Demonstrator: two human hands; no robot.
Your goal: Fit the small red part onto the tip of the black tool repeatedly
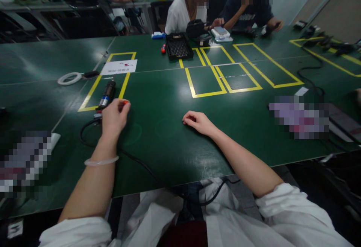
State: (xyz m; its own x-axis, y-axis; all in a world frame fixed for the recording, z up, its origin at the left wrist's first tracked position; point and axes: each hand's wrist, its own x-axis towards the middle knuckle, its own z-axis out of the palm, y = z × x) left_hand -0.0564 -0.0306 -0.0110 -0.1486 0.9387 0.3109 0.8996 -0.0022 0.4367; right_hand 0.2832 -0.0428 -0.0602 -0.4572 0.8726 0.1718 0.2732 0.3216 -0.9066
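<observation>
Left arm reaches forward from the near edge of the green table [160, 147], elbow low, forearm angled slightly inward, a pale bracelet [101, 161] round it below the wrist. Left hand [114, 119] is bent over at the wrist, knuckles up, thumb and fingers closed in a pinch on a small orange-red piece [125, 103], most of it hidden by the fingers. Just beside that hand, on its outer side, lies a black cylindrical tool [107, 94] with a blue band, slanted within a yellow-taped outline; a black cable [141, 163] runs from near its lower end, behind the left forearm, and over the table edge. Right arm comes in diagonally from the right, sleeve rolled at the elbow; right hand [197, 122] is low over the bare table surface, well apart from the left, fingers loosely curled with thumb close to the fingertips; whether anything is inside cannot be told. Beyond the tool, a white paper sheet [119, 67] lies across the taped outline, a white ring [69, 78] to its left. Farther off, a black tray [179, 47] sits near a seated person in white [176, 17].
</observation>
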